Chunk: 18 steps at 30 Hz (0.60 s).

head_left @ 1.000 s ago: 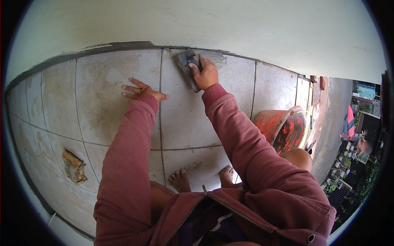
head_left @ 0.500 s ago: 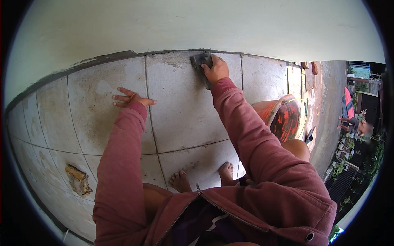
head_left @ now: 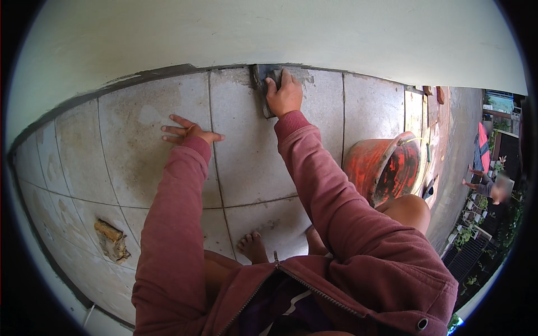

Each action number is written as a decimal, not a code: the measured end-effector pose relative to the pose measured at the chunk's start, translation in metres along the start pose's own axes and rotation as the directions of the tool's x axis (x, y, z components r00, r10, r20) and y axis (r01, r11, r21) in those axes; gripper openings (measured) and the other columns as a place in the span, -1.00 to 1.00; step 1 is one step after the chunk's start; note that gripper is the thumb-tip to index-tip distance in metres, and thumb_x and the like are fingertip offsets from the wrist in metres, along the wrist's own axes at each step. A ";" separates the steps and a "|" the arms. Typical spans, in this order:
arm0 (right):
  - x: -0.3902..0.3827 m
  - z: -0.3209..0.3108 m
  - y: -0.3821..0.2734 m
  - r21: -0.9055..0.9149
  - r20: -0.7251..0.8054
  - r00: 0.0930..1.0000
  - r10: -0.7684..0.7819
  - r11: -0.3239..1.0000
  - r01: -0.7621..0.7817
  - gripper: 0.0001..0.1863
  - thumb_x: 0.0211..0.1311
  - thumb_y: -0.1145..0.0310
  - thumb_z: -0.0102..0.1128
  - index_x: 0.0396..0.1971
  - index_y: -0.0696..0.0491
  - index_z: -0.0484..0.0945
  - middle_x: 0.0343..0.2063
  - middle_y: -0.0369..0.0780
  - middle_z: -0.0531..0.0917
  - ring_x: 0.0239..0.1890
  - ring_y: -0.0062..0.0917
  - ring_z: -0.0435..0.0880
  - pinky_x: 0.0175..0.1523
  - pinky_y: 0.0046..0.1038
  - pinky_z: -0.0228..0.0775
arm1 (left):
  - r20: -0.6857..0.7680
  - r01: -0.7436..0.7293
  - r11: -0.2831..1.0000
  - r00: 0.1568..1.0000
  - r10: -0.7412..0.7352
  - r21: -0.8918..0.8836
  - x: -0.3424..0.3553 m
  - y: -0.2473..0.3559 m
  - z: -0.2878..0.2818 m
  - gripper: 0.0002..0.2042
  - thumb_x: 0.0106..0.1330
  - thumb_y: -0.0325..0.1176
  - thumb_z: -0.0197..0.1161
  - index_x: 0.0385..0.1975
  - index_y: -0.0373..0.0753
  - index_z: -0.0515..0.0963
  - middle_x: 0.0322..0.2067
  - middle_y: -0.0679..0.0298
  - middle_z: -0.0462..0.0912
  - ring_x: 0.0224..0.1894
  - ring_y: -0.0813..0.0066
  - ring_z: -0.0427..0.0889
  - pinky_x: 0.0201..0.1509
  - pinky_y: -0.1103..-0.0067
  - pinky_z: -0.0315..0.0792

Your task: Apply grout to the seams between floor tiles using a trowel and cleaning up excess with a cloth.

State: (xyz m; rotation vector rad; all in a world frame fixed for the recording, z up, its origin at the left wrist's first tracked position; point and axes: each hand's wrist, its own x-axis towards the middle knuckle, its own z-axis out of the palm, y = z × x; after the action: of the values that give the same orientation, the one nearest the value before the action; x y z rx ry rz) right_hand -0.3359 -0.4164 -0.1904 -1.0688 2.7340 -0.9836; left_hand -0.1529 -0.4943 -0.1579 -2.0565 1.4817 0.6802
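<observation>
A dark, cement-stained hand float (head_left: 261, 92) lies against the floor tiles, its far end at the foot of the pale wall. My right hand (head_left: 285, 95) is closed over its top, thumb on one side and fingers toward the wall. Farther left, my left hand (head_left: 190, 132) rests on a tile with its fingers spread and nothing in them. A band of grey mortar (head_left: 162, 73) runs along the joint between wall and floor. Just right of the float, a thin grey smear (head_left: 305, 77) marks the tile edge.
An orange, mortar-streaked bucket (head_left: 364, 167) lies tipped beside my right knee. At the lower left, a crumpled brown and yellow piece (head_left: 112, 241) sits on the tiles. My bare foot (head_left: 252, 246) is below. Beyond the tiles at right, people (head_left: 487, 187) are near potted plants.
My right hand and the float have moved left along the wall's foot, and the smear now shows to their right. My left hand stays on its tile. The view has shifted slightly.
</observation>
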 end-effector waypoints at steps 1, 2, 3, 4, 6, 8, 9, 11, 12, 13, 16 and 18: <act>-0.005 0.007 -0.013 0.008 0.010 1.000 -0.009 1.000 0.009 -0.51 -0.04 0.25 0.16 -0.14 0.26 0.38 -0.37 0.03 0.51 -0.29 -0.08 0.45 -0.16 -0.21 0.30 | 0.001 0.003 1.000 1.000 -0.003 -0.016 0.001 0.000 0.000 0.43 -0.42 -0.03 0.54 0.13 -0.22 -0.73 0.19 -0.22 -0.64 0.25 -0.18 -0.62 0.26 0.01 -0.33; -0.008 0.013 -0.027 0.017 0.019 1.000 -0.019 1.000 0.018 -0.51 -0.03 0.25 0.15 -0.14 0.27 0.37 -0.37 0.02 0.51 -0.29 -0.08 0.44 -0.17 -0.22 0.30 | -0.004 0.005 1.000 1.000 -0.006 -0.013 0.000 0.002 -0.001 0.43 -0.42 -0.03 0.54 0.13 -0.22 -0.73 0.19 -0.22 -0.64 0.25 -0.18 -0.62 0.26 0.01 -0.33; -0.011 0.020 -0.041 0.027 0.023 1.000 -0.017 0.999 0.016 -0.51 -0.03 0.25 0.15 -0.14 0.27 0.37 -0.37 0.02 0.51 -0.29 -0.08 0.44 -0.17 -0.22 0.30 | 0.011 0.002 1.000 1.000 -0.002 0.007 -0.004 0.004 -0.004 0.42 -0.41 -0.04 0.54 0.14 -0.22 -0.71 0.19 -0.22 -0.63 0.25 -0.19 -0.61 0.26 0.01 -0.32; -0.012 0.024 -0.055 0.036 0.047 0.999 -0.010 0.999 0.008 -0.51 -0.02 0.25 0.13 -0.13 0.29 0.36 -0.36 0.03 0.51 -0.28 -0.09 0.44 -0.16 -0.23 0.30 | 0.026 -0.007 1.000 1.000 0.006 0.028 -0.008 0.005 -0.007 0.40 -0.39 -0.04 0.53 0.15 -0.22 -0.69 0.20 -0.22 -0.62 0.25 -0.19 -0.59 0.26 0.01 -0.32; -0.017 0.030 -0.086 0.083 0.082 0.997 -0.004 0.997 -0.003 -0.50 0.00 0.26 0.10 -0.12 0.32 0.34 -0.33 0.03 0.50 -0.25 -0.10 0.42 -0.12 -0.25 0.29 | 0.000 0.001 1.000 1.000 -0.001 0.019 -0.013 0.006 -0.012 0.40 -0.39 -0.05 0.53 0.15 -0.22 -0.68 0.20 -0.22 -0.61 0.25 -0.20 -0.59 0.26 0.02 -0.32; -0.016 0.039 -0.102 0.197 0.031 0.998 -0.053 0.979 0.046 -0.56 -0.05 0.26 0.16 -0.23 0.29 0.42 -0.39 0.04 0.54 -0.30 -0.07 0.48 -0.15 -0.20 0.30 | -0.022 -0.020 1.000 1.000 0.020 -0.007 -0.019 0.015 -0.010 0.39 -0.38 -0.05 0.52 0.16 -0.22 -0.67 0.20 -0.22 -0.61 0.25 -0.21 -0.58 0.26 0.03 -0.32; -0.017 0.034 -0.115 0.369 0.294 0.956 -0.009 0.924 -0.104 -0.60 -0.05 0.25 0.18 -0.26 0.25 0.47 -0.41 0.02 0.57 -0.31 -0.09 0.52 -0.17 -0.27 0.35 | -0.037 -0.010 1.000 0.999 0.009 -0.021 -0.016 0.011 -0.008 0.38 -0.37 -0.05 0.52 0.16 -0.22 -0.67 0.20 -0.21 -0.61 0.25 -0.21 -0.57 0.26 0.03 -0.32; -0.021 0.007 -0.127 0.514 0.339 0.937 -0.082 0.850 -0.112 -0.60 -0.03 0.25 0.19 -0.25 0.24 0.47 -0.41 0.01 0.58 -0.33 -0.16 0.54 -0.17 -0.32 0.36 | -0.085 -0.006 0.998 0.996 0.000 -0.066 -0.012 0.002 -0.006 0.37 -0.36 -0.06 0.52 0.17 -0.21 -0.66 0.20 -0.21 -0.60 0.25 -0.22 -0.56 0.27 0.04 -0.33; -0.023 -0.010 -0.127 0.628 0.390 0.908 -0.151 0.765 -0.143 -0.61 -0.02 0.25 0.19 -0.24 0.23 0.48 -0.42 -0.01 0.59 -0.34 -0.23 0.57 -0.18 -0.38 0.38 | -0.096 -0.004 0.996 0.995 -0.005 -0.086 -0.008 -0.005 -0.004 0.37 -0.36 -0.06 0.51 0.17 -0.21 -0.65 0.20 -0.21 -0.60 0.25 -0.22 -0.56 0.27 0.05 -0.33; -0.013 -0.037 -0.118 0.648 0.478 0.831 -0.284 0.753 -0.116 -0.61 0.00 0.27 0.19 -0.21 0.22 0.48 -0.41 -0.05 0.60 -0.33 -0.33 0.57 -0.16 -0.44 0.37 | -0.104 -0.002 0.995 0.995 -0.009 -0.101 -0.007 -0.011 -0.007 0.36 -0.35 -0.06 0.51 0.17 -0.21 -0.64 0.21 -0.21 -0.60 0.25 -0.23 -0.56 0.27 0.05 -0.33; 0.043 -0.161 -0.043 0.544 0.792 0.456 -0.406 0.809 -0.223 -0.63 0.07 0.33 0.15 -0.12 0.20 0.46 -0.37 -0.20 0.59 -0.31 -0.57 0.52 -0.13 -0.55 0.35 | -0.036 -0.057 0.994 0.998 0.054 -0.098 -0.007 -0.002 -0.003 0.34 -0.34 -0.07 0.50 0.18 -0.20 -0.63 0.21 -0.20 -0.59 0.25 -0.24 -0.54 0.28 0.07 -0.33; 0.064 -0.254 0.003 0.340 0.904 0.375 -0.207 0.879 -0.334 -0.60 0.08 0.34 0.08 -0.07 0.21 0.42 -0.30 -0.23 0.57 -0.32 -0.61 0.52 -0.14 -0.61 0.35 | -0.046 -0.068 0.996 0.997 0.065 -0.066 -0.003 -0.005 0.001 0.28 -0.28 -0.04 0.46 0.21 -0.19 -0.57 0.23 -0.19 -0.52 0.26 -0.25 -0.48 0.28 0.07 -0.32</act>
State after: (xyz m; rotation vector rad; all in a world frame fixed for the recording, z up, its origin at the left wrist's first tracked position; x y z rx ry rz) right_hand -0.4528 -0.3163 0.0214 -0.9478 1.4433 -0.6302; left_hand -0.1490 -0.4900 -0.1556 -2.0931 1.5777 0.7244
